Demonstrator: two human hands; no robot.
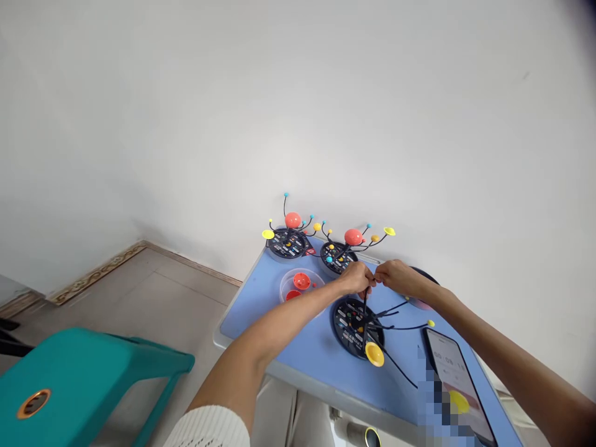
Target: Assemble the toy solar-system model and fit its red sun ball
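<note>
My left hand [356, 277] and my right hand [395, 277] meet above a black round base [356, 326] on the blue table [279, 310]. Both pinch the top of a thin black rod [365, 304] that stands upright on that base. Black wire arms spread from the base; one ends in a small yellow ball [431, 323]. A yellow cup-shaped piece [374, 354] sits at the base's near edge.
Two built models with orange balls [293, 220] [352, 236] stand at the table's far edge. A clear dish [298, 284] holds red parts. A phone [454, 379] lies at the right. A teal stool [93, 372] stands on the floor at the left.
</note>
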